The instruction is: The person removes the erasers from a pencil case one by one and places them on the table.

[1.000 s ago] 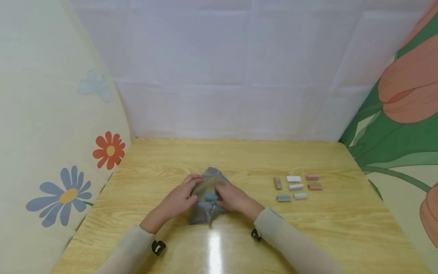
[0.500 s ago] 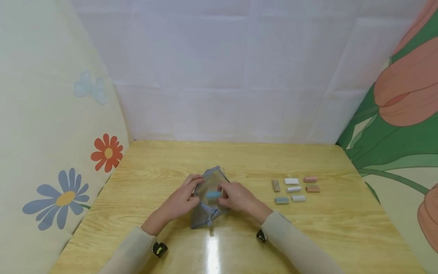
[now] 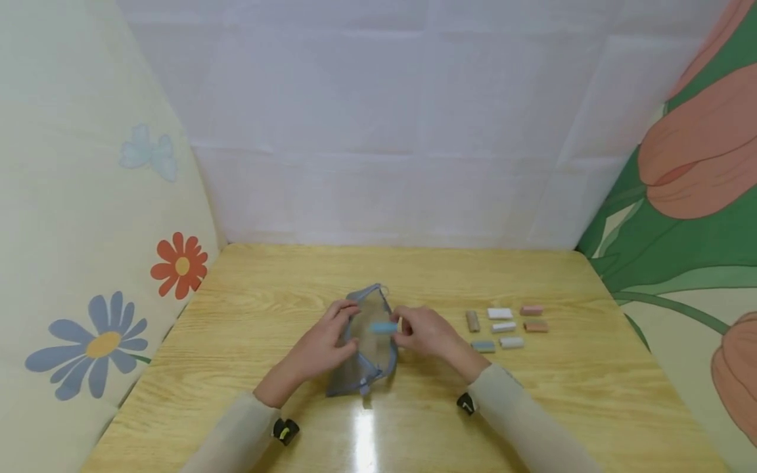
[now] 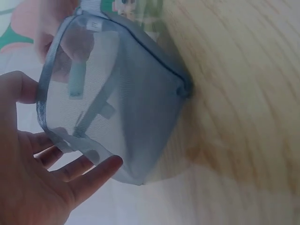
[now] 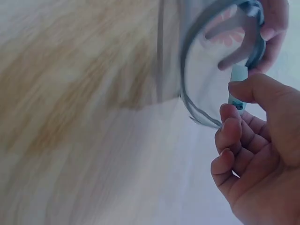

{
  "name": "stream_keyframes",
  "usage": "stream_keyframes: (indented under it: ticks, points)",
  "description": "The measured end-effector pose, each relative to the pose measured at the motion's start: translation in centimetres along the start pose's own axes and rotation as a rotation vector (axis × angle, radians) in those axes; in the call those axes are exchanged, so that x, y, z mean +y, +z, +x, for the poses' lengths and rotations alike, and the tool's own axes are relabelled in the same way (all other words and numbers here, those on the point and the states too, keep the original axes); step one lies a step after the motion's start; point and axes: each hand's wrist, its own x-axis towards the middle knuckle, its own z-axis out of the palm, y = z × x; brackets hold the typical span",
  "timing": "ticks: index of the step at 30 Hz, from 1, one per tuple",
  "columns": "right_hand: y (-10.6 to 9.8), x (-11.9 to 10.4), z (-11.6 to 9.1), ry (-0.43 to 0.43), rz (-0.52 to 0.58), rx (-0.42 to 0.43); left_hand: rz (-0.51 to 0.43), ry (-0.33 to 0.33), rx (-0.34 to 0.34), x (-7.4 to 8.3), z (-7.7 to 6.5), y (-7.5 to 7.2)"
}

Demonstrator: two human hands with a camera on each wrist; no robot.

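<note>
A grey-blue mesh zipper pouch (image 3: 345, 378) stands on the table with its mouth spread wide. My left hand (image 3: 325, 338) holds the pouch's left side, thumb and fingers spread along the rim; some fingers show through the mesh in the left wrist view. With thumb and fingers, my right hand (image 3: 428, 335) pinches a small teal eraser-like block (image 3: 383, 327) at the pouch mouth. One end of the teal block (image 5: 239, 72) sticks out past the thumb in the right wrist view, and dark print marks its other end.
To the right lie several small blocks in loose rows: a brown one (image 3: 472, 321), a white one (image 3: 499, 314), a pink one (image 3: 531, 310), an orange-brown one (image 3: 536, 326) and a blue one (image 3: 483, 346). A white cloth backdrop (image 3: 378, 164) rises behind the wooden table (image 3: 284, 276).
My right hand has drawn back to the right and slightly up with the teal block, from inside the pouch to its mouth. The pouch opening has spread wider.
</note>
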Motion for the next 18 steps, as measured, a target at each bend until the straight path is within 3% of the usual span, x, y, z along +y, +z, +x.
stream_keyframes:
  ticks: [7, 18]
  points:
    - [-0.7, 0.9, -0.8, 0.052, 0.004, 0.004, 0.056, -0.025, 0.013, 0.2, 0.5, 0.2]
    - [-1.8, 2.5, -1.9, 0.023, 0.002, 0.038, 0.116, -0.002, 0.018, 0.6, 1.5, 0.4]
